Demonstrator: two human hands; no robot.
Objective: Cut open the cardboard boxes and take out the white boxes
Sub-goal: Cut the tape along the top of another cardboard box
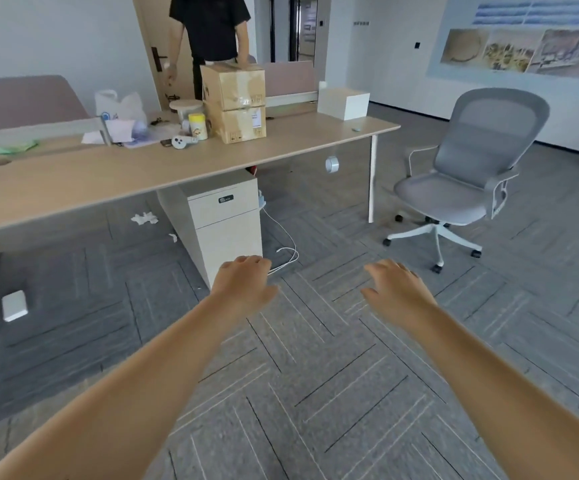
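**Empty hands, boxes across the room**

Both arms reach forward over grey carpet; the left hand [244, 282] and right hand [397, 289] hang loosely curled, holding nothing. Well apart, on the wooden desk [108, 181], two taped cardboard boxes [234, 102] stand stacked, with a white box [343, 103] near them to the right. A person in black [212, 26] rests a hand on the top carton. A grey office chair [468, 168] stands beside the desk.
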